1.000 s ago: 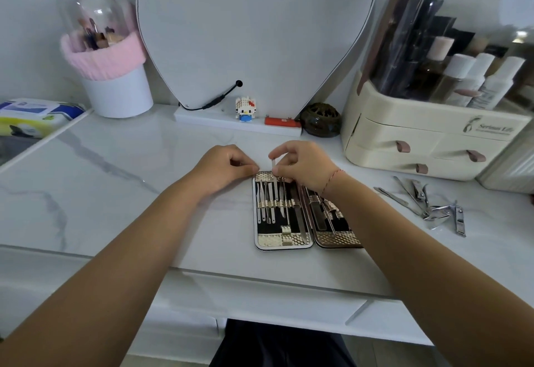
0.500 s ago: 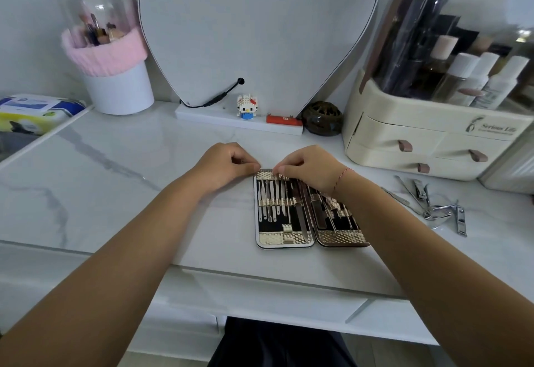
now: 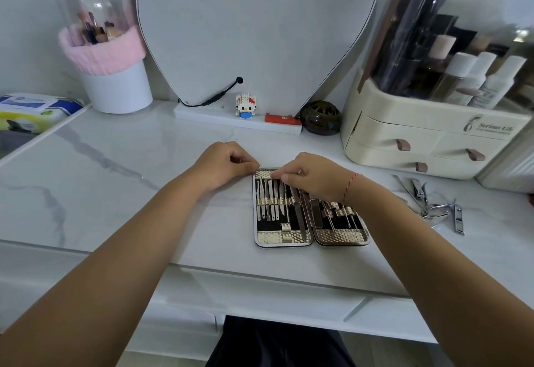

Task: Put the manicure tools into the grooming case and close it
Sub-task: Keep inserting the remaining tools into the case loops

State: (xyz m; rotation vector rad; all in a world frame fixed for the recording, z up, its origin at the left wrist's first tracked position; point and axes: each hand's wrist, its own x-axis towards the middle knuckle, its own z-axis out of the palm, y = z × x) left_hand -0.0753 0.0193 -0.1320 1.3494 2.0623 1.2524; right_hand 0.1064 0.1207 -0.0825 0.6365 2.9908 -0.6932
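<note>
Open grooming case (image 3: pixel 284 236) flat on the marbled worktop (image 3: pixel 115 193), both halves facing up. Slim metal manicure tools (image 3: pixel 271 199) strapped in rows inside each half.

At the case's far left corner: left hand (image 3: pixel 228 164), curled into a loose fist, thumb tip against the rim. Pinching or merely touching, cannot tell.

Over the case's far edge: right hand (image 3: pixel 312 178), fingers curled down onto the tool heads in the left half, thumb and forefinger close together. Anything pinched between them hidden, so cannot tell.

Well to the right of the case: loose clippers and nippers (image 3: pixel 430 207) in a small heap on the worktop, not yet packed.
</note>
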